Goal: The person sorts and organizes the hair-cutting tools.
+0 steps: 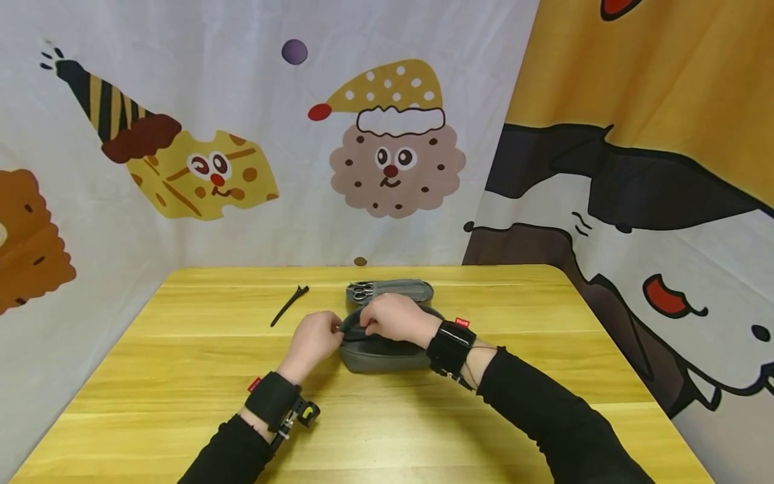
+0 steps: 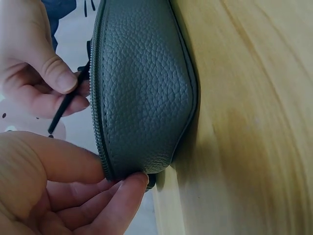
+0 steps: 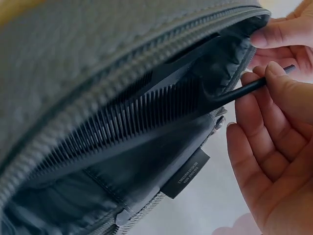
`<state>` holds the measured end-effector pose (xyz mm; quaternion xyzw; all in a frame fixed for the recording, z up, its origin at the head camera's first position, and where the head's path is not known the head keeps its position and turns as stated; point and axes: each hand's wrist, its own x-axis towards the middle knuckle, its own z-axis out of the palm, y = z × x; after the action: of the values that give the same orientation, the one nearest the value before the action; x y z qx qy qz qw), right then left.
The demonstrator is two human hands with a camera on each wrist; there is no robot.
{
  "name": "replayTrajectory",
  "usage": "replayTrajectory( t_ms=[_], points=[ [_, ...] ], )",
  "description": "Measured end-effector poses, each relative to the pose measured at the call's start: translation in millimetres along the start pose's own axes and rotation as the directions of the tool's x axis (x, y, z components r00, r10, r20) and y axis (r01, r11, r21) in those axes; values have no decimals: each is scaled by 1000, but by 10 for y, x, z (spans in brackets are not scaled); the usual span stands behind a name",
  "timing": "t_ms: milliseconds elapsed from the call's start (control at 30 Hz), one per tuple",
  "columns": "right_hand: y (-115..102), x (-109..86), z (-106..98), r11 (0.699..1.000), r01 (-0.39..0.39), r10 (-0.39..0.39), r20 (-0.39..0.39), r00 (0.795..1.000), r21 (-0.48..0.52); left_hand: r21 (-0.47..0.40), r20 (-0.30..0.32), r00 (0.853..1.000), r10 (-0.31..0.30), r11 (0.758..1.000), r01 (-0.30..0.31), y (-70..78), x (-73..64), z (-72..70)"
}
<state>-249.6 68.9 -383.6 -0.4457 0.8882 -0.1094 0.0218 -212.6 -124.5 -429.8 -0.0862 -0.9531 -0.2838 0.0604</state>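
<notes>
A grey zippered case [image 1: 381,361] with pebbled sides stands unzipped on the table, its lid folded back. My left hand [image 1: 314,343] pinches the case's left end at the zipper edge, as the left wrist view shows on the grey side wall [image 2: 146,73]. My right hand [image 1: 399,317] is over the opening and pinches the thin tail of a black comb [image 3: 146,110]. The comb's toothed part lies inside the dark-lined case. Behind it, another dark toothed piece [image 3: 190,51] shows, partly hidden by the zipper rim.
Metal scissors [image 1: 363,290] sit in the folded-back lid [image 1: 405,289] behind the case. A black hair clip [image 1: 289,306] lies on the table [image 1: 181,376] to the left. Inside the case hangs a black label [image 3: 186,174]. A printed curtain [image 1: 242,81] rises behind the table.
</notes>
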Motion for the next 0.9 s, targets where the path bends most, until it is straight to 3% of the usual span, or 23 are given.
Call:
replayTrajectory(
  t_ms=[400,600,900],
  points=[
    [-48,176,27,995,-33,44,128,991,-93,-15,-5,1000,-7,1000,7,2,-5,10],
    [-79,303,88,983,-85,116,198,973,-161,-26,3,1000,-13,1000,14,4,-8,14],
    [-111,389,242,964,-89,160,279,947,-252,-38,8,1000,-17,999,17,-18,-30,7]
  ],
)
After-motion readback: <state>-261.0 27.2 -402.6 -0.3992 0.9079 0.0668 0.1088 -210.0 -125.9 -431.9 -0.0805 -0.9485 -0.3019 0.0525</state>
